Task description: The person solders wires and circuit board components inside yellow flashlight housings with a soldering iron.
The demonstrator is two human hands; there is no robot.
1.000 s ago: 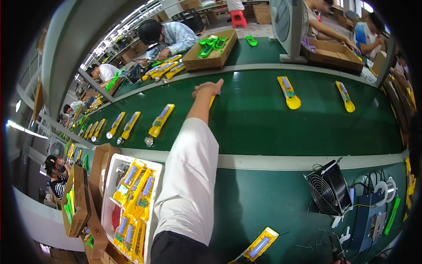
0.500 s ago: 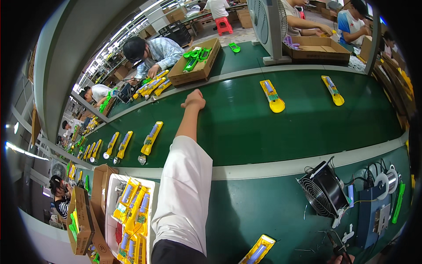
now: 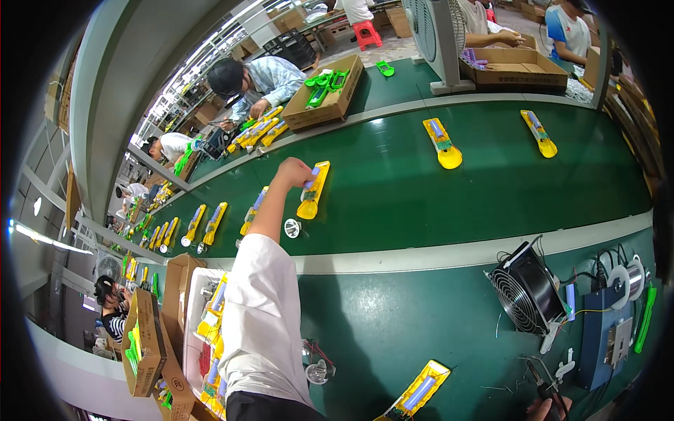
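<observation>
Yellow flashlight body [image 3: 312, 191] in left hand [image 3: 293, 172]; white tray [image 3: 199, 330] holds more.

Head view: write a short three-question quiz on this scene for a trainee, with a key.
1. True or false: the left hand grips a yellow flashlight half on the green conveyor belt.
2. What lies on the belt just below that half? A) a round silver reflector B) a pair of scissors C) a red cup
3. Fill in: at the lower right, on the workbench, stands a small black ____.

Key: 1 true; 2 A; 3 fan.
</observation>
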